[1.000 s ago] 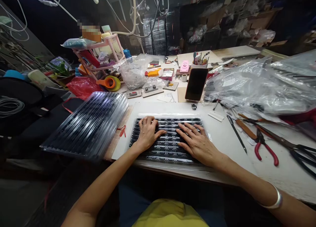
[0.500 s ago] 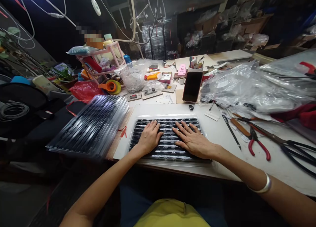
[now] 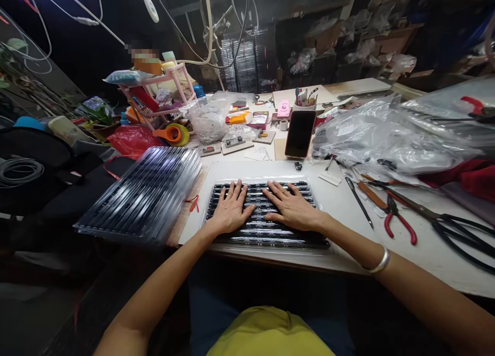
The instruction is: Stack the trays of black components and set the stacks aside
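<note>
In front of me on the table lies a clear plastic tray with rows of black, pen-like sticks in it. My left hand lies flat on the left half of the sticks, fingers spread. On the right half rests my right hand, palm down, its fingers also apart. Neither hand grips anything. The hands cover part of the middle rows, so the sticks beneath them are hidden.
A stack of similar filled trays stands at the left. Rightward lie a black pen, red-handled pliers and large scissors. A phone stands behind the tray, beside crumpled plastic bags.
Both hands have stayed flat on the sticks. My right hand has shifted slightly left and away from me; the left hand's fingers have spread wider and reach farther up the tray.
</note>
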A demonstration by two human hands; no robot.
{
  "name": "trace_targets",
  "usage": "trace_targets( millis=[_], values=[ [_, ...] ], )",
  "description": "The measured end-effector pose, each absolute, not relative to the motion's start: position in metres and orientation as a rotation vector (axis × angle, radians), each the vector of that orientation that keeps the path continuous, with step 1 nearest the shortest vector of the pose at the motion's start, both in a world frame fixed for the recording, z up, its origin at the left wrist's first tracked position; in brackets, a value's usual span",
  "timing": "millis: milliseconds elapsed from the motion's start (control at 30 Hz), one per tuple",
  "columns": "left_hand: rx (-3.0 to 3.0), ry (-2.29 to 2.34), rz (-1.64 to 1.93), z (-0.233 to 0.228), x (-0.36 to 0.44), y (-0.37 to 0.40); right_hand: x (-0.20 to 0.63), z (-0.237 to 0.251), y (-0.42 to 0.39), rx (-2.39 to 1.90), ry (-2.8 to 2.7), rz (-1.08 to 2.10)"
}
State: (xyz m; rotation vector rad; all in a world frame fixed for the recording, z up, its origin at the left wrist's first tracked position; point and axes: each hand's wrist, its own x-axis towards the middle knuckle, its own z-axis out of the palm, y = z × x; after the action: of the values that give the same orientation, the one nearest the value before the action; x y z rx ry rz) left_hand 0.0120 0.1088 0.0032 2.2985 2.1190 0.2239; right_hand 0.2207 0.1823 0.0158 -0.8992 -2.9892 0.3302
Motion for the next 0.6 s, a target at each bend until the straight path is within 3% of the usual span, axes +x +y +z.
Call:
trace_targets(
  millis=[200,600],
  values=[
    [1.881,2.514,0.783,-0.007,-0.006,0.111,0.218,0.012,0.18,-0.899,-2.894,0.23],
    [2.071,2.439,0.702,0.003,-0.002,0.11,0.186,0.015,0.206,-0.869,-2.827,0.154]
  ],
)
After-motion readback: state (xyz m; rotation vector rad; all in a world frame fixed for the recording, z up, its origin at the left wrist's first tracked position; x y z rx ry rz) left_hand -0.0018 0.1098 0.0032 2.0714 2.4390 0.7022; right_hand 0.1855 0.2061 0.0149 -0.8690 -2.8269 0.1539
